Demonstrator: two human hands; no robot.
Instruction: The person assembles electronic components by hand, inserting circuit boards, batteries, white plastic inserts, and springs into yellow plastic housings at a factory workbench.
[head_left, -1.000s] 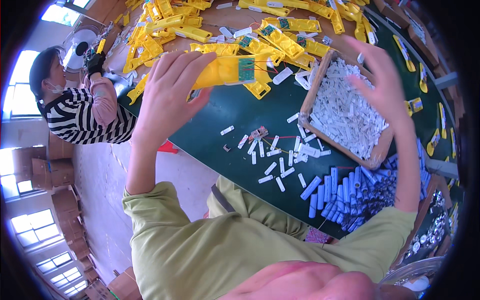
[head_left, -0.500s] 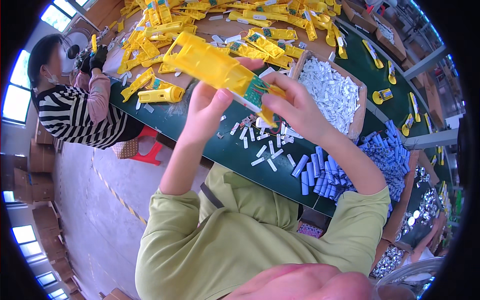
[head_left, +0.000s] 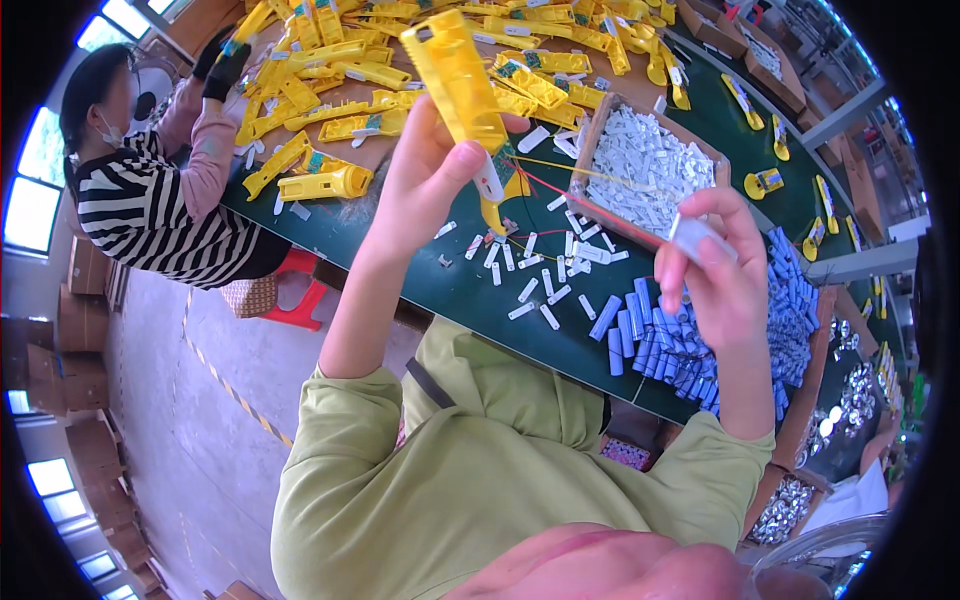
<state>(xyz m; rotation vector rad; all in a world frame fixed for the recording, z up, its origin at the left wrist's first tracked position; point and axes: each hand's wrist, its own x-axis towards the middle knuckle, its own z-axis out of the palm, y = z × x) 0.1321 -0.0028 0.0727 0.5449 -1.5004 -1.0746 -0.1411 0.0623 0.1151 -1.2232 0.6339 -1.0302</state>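
My left hand grips a yellow plastic housing, held tilted above the table. A white strip and a green circuit board show at its lower end. Red and yellow wires stretch from there toward my right hand. Between the thumb and fingers of that hand is a small flat whitish piece, slightly blurred. The wires seem to lead to it, but their ends are hard to make out. Below the housing, small white strips lie scattered on the green table.
A cardboard box of white pieces stands beyond my hands. Blue cylindrical cells are heaped at the right. Yellow housings cover the far table. At the left, a gloved person in striped clothing works near a red stool.
My right hand has moved away from the housing to the right, holding the whitish piece, and the wires now stretch out. My left hand has tipped the housing more upright. The other person's hands reached farther away.
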